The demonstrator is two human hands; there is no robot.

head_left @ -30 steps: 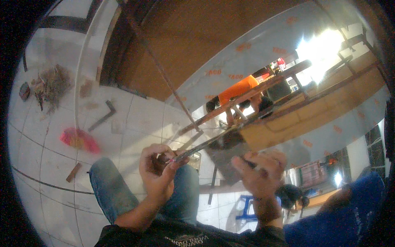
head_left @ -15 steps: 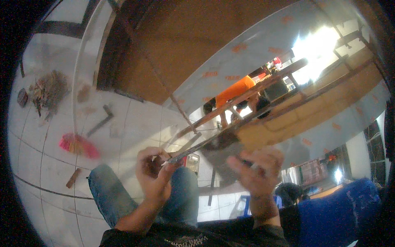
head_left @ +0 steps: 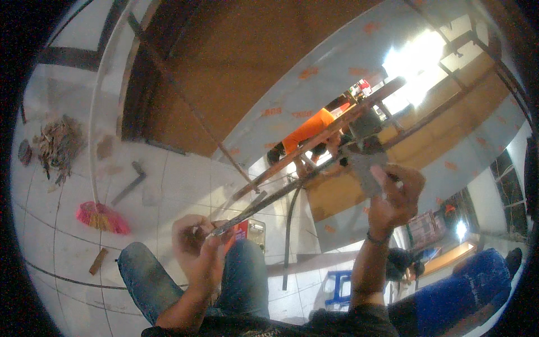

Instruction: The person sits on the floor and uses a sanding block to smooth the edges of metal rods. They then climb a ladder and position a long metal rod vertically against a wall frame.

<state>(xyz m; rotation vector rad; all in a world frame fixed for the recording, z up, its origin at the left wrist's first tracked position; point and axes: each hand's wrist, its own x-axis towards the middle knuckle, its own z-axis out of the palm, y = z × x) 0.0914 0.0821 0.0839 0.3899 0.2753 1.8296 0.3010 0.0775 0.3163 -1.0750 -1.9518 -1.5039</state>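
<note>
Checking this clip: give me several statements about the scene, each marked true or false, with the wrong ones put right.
1. The left hand pinches a long strip. True.
2. The right hand is empty. False: it holds a flat grey piece.
3. The broom head is blue. False: it is pink.
4. A brown block lies on the floor. True.

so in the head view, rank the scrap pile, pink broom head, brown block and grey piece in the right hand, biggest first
1. Scrap pile
2. Pink broom head and grey piece in the right hand: too alike to rank; the piece looks nearer the camera
3. Brown block
</note>
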